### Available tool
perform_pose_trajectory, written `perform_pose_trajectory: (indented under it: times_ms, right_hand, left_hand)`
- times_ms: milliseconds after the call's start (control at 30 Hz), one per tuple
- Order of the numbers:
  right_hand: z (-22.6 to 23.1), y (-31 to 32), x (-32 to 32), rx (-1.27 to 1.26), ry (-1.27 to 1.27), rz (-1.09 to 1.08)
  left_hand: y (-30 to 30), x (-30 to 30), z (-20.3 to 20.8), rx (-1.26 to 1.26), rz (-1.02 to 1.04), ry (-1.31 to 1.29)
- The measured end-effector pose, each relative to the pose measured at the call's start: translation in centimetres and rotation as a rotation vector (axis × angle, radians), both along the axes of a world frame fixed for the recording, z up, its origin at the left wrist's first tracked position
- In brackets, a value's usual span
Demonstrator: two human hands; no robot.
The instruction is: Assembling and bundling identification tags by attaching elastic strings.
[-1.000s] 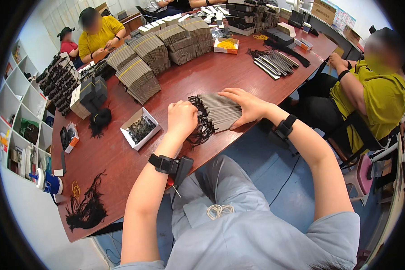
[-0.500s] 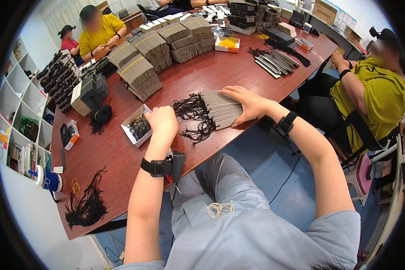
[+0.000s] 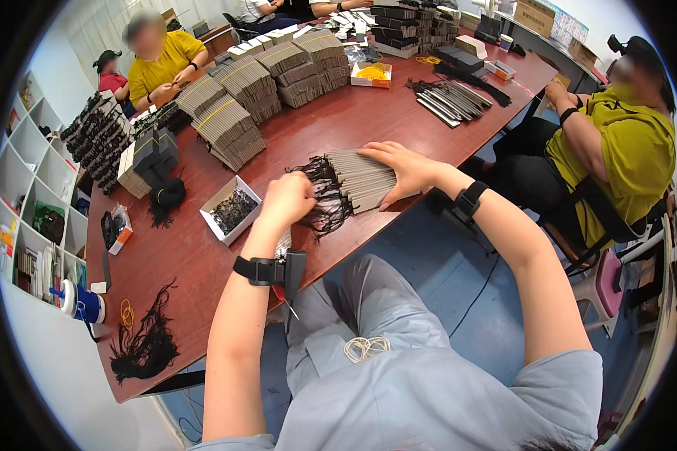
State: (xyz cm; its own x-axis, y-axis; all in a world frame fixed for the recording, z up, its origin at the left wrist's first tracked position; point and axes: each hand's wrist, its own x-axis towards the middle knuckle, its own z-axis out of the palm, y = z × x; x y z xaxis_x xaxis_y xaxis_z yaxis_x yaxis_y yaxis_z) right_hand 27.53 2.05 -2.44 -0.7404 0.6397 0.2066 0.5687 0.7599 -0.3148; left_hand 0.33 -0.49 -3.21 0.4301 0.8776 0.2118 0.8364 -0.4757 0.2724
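A fanned row of flat grey strips [image 3: 353, 180] lies near the table's front edge, with black cords [image 3: 325, 197] coming out of its left end. Across the strips' right part spans my right hand [image 3: 406, 170], its fingers at the far side and the thumb at the near side, gripping the row. My left hand [image 3: 287, 199] is closed in a pinch at the cords' left edge; whatever its fingertips hold is hidden. Left of that hand stands an open white box [image 3: 232, 210] of small dark pieces.
Tall stacks of grey bundles [image 3: 229, 124] stand beyond. Farther right lie more corded strips [image 3: 451, 103] and an orange-white box of yellow bands [image 3: 371, 73]. A black cord heap [image 3: 144, 338] and a blue-white jug [image 3: 83, 302] are at left. A co-worker [image 3: 609, 143] sits at right.
My left hand has moved right, from the white box to the black cords. My right hand remains on the grey strips. The whole view has shifted slightly.
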Motion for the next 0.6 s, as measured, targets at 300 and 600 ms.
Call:
perform_pose_trajectory:
  times_ms: [300,600]
  right_hand:
    - [0.2,0.0,0.1,-0.029,-0.007,-0.018]
    - [0.0,0.4,0.0,-0.036,0.008,-0.016]
  left_hand:
    - [-2.7,3.4,0.5,0.016,-0.305,-0.16]
    - [-1.2,-1.2,0.6,0.063,0.004,-0.05]
